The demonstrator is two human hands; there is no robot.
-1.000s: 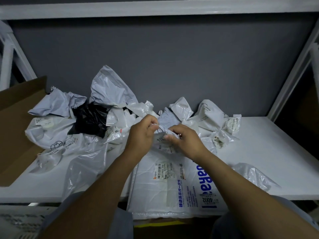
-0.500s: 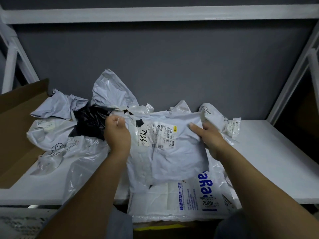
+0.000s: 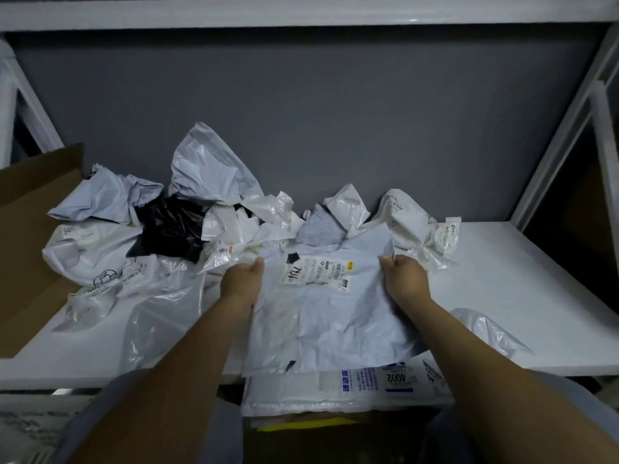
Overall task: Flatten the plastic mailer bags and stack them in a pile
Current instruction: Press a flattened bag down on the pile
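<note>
A white shelf board [image 3: 502, 296] carries everything here, backed by a grey wall. Along its rear sits a heap of crumpled mailer bags [image 3: 97, 252], white and pale grey, with a black bag [image 3: 170, 229] bunched among them. A brown cardboard flap [image 3: 30, 229] rests on the left end, touching the heap. A clear plastic bag [image 3: 160, 323] sprawls at the left front, and another clear bag [image 3: 485, 329] lies alone toward the right front. A flat white mailer [image 3: 351, 386] with blue print overhangs the front edge. A small clear-wrapped packet [image 3: 443, 237] sits at the heap's right end.
</note>
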